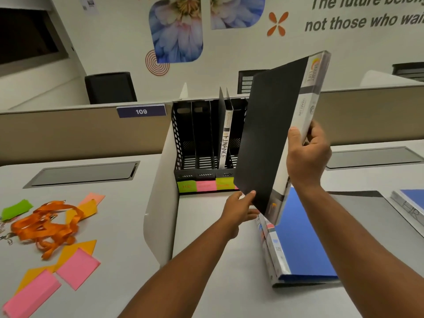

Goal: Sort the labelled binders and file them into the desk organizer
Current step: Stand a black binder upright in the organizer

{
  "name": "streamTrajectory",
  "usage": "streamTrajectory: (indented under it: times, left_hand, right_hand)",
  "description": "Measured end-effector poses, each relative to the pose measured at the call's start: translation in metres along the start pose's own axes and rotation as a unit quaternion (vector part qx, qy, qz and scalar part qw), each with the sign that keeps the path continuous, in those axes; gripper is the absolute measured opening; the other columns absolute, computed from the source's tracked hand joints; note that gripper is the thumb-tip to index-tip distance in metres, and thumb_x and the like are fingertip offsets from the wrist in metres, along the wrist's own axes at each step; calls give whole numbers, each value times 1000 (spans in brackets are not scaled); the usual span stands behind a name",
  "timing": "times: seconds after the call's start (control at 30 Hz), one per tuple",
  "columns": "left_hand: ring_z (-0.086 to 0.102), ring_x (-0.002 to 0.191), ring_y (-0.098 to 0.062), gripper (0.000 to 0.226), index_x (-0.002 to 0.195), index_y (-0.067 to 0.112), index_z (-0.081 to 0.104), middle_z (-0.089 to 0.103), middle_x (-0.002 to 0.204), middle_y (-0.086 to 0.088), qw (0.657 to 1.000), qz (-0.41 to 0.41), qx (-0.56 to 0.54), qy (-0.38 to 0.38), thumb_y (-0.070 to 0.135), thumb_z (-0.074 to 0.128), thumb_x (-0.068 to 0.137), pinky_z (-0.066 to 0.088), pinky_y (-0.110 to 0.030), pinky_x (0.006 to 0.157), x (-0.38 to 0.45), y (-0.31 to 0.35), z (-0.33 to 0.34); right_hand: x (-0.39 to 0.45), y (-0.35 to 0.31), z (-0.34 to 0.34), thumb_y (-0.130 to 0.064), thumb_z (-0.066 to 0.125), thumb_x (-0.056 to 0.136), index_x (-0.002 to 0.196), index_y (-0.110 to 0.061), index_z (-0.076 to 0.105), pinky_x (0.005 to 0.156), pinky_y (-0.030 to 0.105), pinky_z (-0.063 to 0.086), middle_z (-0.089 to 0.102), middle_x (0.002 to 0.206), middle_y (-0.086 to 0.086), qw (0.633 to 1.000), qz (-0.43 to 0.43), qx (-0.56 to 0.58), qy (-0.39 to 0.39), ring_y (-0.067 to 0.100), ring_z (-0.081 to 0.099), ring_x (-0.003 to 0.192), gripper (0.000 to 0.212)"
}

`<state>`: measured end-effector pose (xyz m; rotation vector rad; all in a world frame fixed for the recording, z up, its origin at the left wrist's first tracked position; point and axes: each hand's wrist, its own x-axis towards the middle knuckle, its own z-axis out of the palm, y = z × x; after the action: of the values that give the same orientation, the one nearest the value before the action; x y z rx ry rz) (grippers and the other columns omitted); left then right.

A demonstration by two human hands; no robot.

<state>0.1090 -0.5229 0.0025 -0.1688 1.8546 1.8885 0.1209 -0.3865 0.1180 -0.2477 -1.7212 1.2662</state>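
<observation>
I hold a black binder upright and tilted in the air, just in front of the right side of the black mesh desk organizer. My right hand grips its white spine at mid-height. My left hand pinches its lower corner. One binder labelled FINANCE stands in the organizer's third slot; the two slots to its left hold nothing. Coloured sticky labels run along the organizer's front. A blue binder lies flat on the desk below the held one.
At the right edge another blue binder marked HR lies on a grey folder. On the left desk, beyond a white divider, lie an orange lanyard and loose sticky notes. A beige partition backs the desks.
</observation>
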Motion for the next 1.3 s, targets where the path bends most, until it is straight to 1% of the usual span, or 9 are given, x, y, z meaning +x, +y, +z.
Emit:
streamTrajectory:
  times: [0.2, 0.37, 0.47, 0.6, 0.73, 0.93, 1.07, 1.17, 1.3]
  left_hand:
    - [63, 99, -21, 56, 149, 12, 39, 57, 133, -10, 998, 31, -41, 41, 25, 59, 99, 58, -28, 74, 26, 16, 4]
    - [60, 118, -27, 48, 150, 15, 38, 56, 140, -10, 994, 49, -58, 72, 15, 50, 103, 53, -30, 76, 48, 31, -9]
    - [58, 122, -24, 43, 148, 18, 42, 58, 139, -6, 992, 58, -60, 90, 15, 44, 105, 52, -37, 92, 61, 40, -15]
    - [56, 121, -21, 38, 143, 20, 48, 59, 135, -2, 991, 54, -65, 105, 19, 43, 105, 46, -43, 106, 74, 47, -19]
    - [61, 113, -24, 20, 107, 28, 63, 65, 124, -5, 993, 28, -59, 100, 24, 44, 105, 54, -43, 96, 80, 50, -26]
    - [69, 100, -24, 42, 143, 17, 47, 62, 124, -5, 996, 2, -44, 78, 27, 50, 102, 58, -34, 84, 91, 44, -48]
    - [71, 102, -26, 57, 151, 16, 37, 53, 139, -5, 995, 10, -90, 35, 30, 57, 100, 57, -34, 86, 96, 40, -66]
    - [69, 104, -29, 59, 152, 12, 33, 59, 124, 5, 990, 20, -138, 18, 19, 58, 99, 57, -33, 82, 101, 36, -72]
    - [67, 106, -26, 66, 154, 9, 29, 56, 134, -5, 989, 25, -144, 27, 13, 62, 96, 58, -29, 80, 113, 34, -70]
  right_hand:
    - [10, 9, 10, -28, 63, 96, 128, -15, 51, 70, 8, 51, 59, 126, -3, 997, 15, 44, -59, 13, 63, 102, 37]
    - [33, 16, 24, -41, 64, 89, 130, -29, 48, 86, 42, 60, 62, 122, -4, 970, 72, 0, -231, 20, 65, 108, 46]
    - [37, 17, 36, -40, 63, 91, 137, -23, 42, 88, 51, 58, 58, 131, 3, 942, 93, -51, -318, 26, 61, 115, 54]
    - [35, 20, 55, -29, 60, 96, 139, -17, 42, 88, 41, 57, 55, 135, 3, 954, 66, -53, -289, 19, 57, 109, 48]
    - [32, 25, 83, -27, 58, 97, 139, -14, 43, 89, 36, 54, 56, 135, 4, 960, 45, -60, -271, 13, 55, 104, 46]
    - [35, 36, 125, -29, 55, 97, 141, -14, 43, 78, 22, 52, 62, 125, 0, 964, 26, -76, -255, 7, 57, 88, 48]
    - [35, 48, 148, -31, 54, 97, 140, -15, 43, 86, 38, 58, 64, 124, 0, 968, 25, -77, -239, 9, 61, 91, 47]
    - [34, 59, 162, -32, 53, 98, 141, -16, 43, 87, 41, 59, 64, 122, -1, 971, 31, -71, -227, 12, 64, 92, 47]
    - [35, 71, 177, -32, 52, 97, 141, -17, 43, 83, 43, 59, 66, 101, -10, 974, 27, -78, -213, 11, 66, 85, 47]
